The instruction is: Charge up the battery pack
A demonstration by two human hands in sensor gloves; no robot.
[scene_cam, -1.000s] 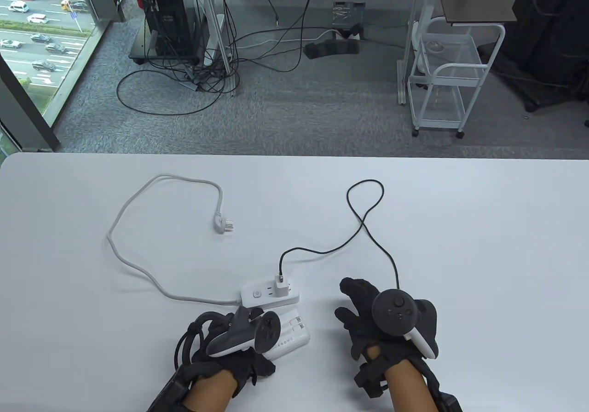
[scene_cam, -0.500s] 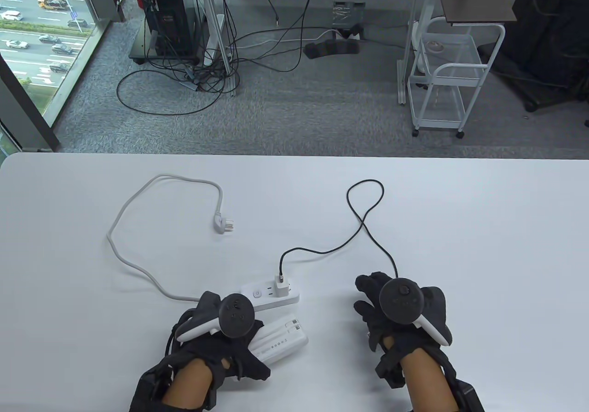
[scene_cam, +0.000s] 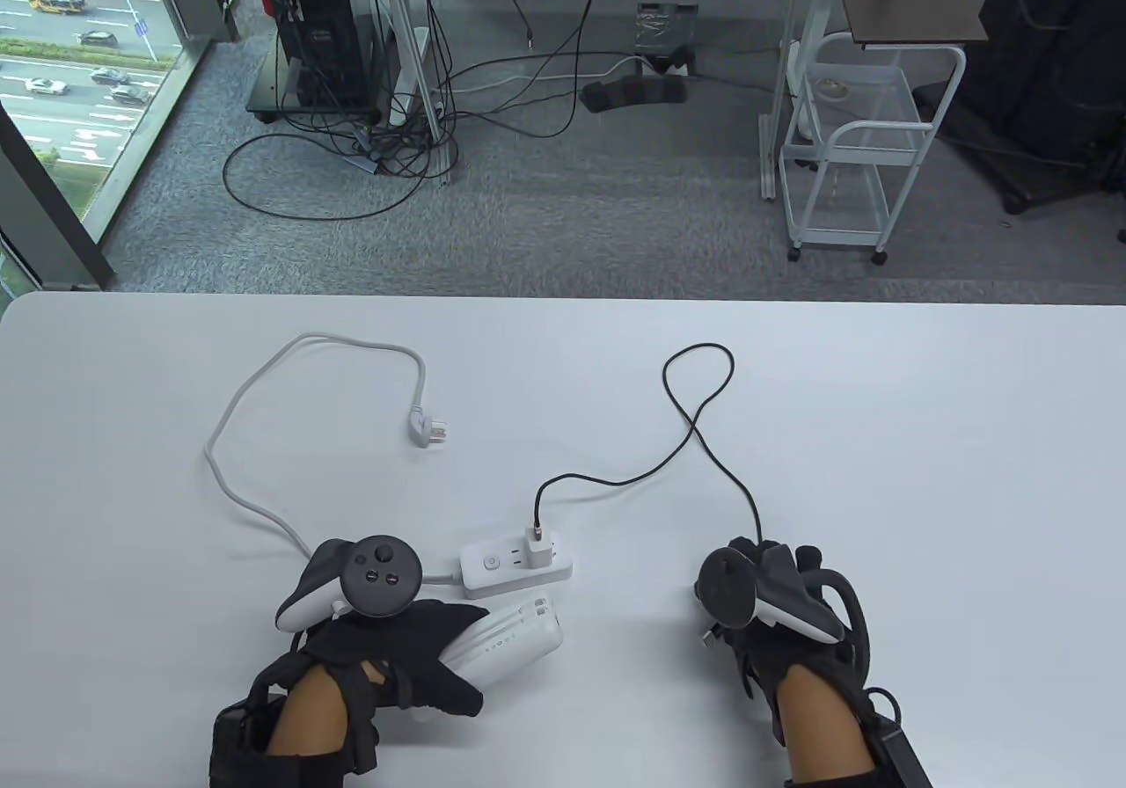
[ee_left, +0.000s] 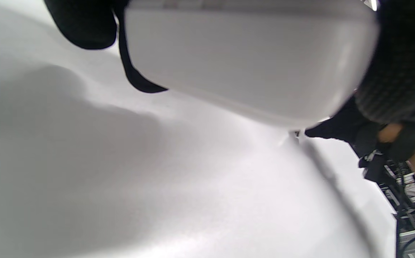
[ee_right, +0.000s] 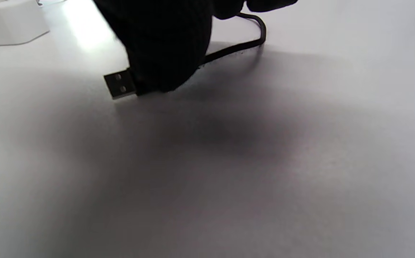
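Note:
My left hand [scene_cam: 440,647] grips the white battery pack [scene_cam: 515,634] and holds it tilted near the table's front, just below the white power strip [scene_cam: 493,566]. In the left wrist view the battery pack [ee_left: 247,61] fills the top, between gloved fingers [ee_left: 401,64]. A white adapter [scene_cam: 538,549] sits in the strip. Its black cable [scene_cam: 695,419] loops away and runs to my right hand [scene_cam: 734,621]. My right hand pinches the cable's USB plug [ee_right: 119,85], whose metal tip sticks out just above the table.
The power strip's grey cord [scene_cam: 264,515] curves left and back; its wall plug [scene_cam: 428,427] lies loose on the white table [scene_cam: 880,436]. The table's far edge [scene_cam: 563,295] drops to a floor with a white cart [scene_cam: 858,146] and tangled cables.
My left hand has drawn left and rolled over, tipping the battery pack up. My right hand has shifted right, turned on its side, and closed on the cable's USB plug.

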